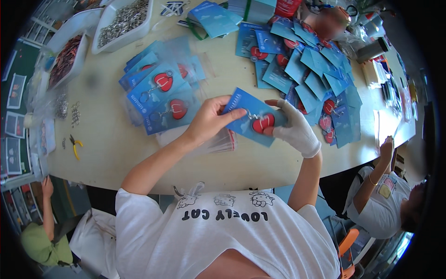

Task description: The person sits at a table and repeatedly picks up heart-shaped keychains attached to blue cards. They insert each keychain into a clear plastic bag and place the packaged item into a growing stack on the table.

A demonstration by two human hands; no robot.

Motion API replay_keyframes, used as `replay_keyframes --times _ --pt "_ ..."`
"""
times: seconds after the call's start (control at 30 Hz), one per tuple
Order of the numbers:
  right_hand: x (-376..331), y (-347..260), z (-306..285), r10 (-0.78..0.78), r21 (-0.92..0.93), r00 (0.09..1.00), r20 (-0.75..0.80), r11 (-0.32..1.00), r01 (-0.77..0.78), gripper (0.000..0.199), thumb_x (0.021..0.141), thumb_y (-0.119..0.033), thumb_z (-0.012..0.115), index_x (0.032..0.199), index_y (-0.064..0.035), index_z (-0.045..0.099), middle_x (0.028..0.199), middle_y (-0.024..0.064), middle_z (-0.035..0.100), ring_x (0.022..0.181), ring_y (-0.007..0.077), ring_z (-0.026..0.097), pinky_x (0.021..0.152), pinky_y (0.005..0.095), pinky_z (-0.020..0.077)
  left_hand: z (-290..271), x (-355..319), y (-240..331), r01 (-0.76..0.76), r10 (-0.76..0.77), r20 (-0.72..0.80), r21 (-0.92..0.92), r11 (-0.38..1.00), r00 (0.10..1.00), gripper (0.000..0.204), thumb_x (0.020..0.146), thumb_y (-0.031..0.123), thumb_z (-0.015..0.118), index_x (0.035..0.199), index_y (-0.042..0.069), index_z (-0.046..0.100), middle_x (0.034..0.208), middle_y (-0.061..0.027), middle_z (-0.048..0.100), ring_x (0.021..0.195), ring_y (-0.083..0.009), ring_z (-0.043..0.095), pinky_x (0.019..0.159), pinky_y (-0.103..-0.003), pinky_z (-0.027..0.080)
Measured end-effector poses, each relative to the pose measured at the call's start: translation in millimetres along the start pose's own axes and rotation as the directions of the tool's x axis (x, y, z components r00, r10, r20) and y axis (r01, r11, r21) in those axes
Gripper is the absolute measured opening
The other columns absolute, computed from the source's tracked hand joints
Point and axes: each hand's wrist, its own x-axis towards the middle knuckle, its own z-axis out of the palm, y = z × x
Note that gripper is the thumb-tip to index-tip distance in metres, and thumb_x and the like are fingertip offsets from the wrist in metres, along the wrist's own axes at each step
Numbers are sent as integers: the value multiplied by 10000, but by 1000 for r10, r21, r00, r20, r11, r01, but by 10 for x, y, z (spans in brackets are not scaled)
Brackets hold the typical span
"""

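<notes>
Above bench: bare left hand and gloved right hand both gripping blue card bearing red heart keychain.

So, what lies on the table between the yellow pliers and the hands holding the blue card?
In the head view, only bare table lies between the pliers and the card.

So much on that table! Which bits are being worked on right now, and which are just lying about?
In hand:
- blue card with red heart charm, held by bare left hand and gloved right hand
- clear sleeves under the hands

Lying about:
- yellow-handled pliers
- tray of metal rings
- bagged cards
- loose blue cards
</notes>
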Motion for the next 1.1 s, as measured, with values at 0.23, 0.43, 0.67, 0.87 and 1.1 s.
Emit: replay_keyframes --times 0.23,0.43,0.67,0.87,1.1 --pt "162 409 527 29 586 982 -187 806 88 378 884 -201 642 1157 38 535 986 50 631 850 82 582 739 229 466 12 -261 -89 -232 221 -265 -8 973 939 240 937 161 619 1104 -10 595 969 -23 652 824 -51 598 692 -206 501" --pt "193 510 487 -30 634 926 -377 721 281 299 954 -156 554 1186 30 523 1047 37 601 901 84 592 776 224 487 -708 -598 17 58 521 9 992 -111 854 732 816 521 627 1422 166 419 1501 -133 335 1417 -380 197 1087 -647 40" --pt "286 577 369 -35 635 920 -390 714 296 249 942 -135 586 1155 -16 537 1016 33 629 831 75 627 697 217 533 -1294 -390 -58 190 470 -96 969 -158 877 812 758 568 666 1464 339 337 1577 -114 121 1437 -399 98 1038 -723 76" --pt "301 547 378 13 580 935 -353 787 208 271 930 -190 608 1126 -17 537 970 -8 592 826 40 556 719 189 453 -1725 -69 11 218 538 -106 964 -149 836 756 797 581 627 1459 356 338 1578 -105 126 1434 -404 107 1044 -716 66" --pt "339 745 196 13 619 902 -432 731 286 302 940 -103 579 1195 31 487 1052 48 595 896 100 620 786 265 540 -1302 -106 55 3 532 151 961 -277 833 678 830 414 653 1429 212 407 1542 -76 256 1429 -336 185 1088 -660 62"
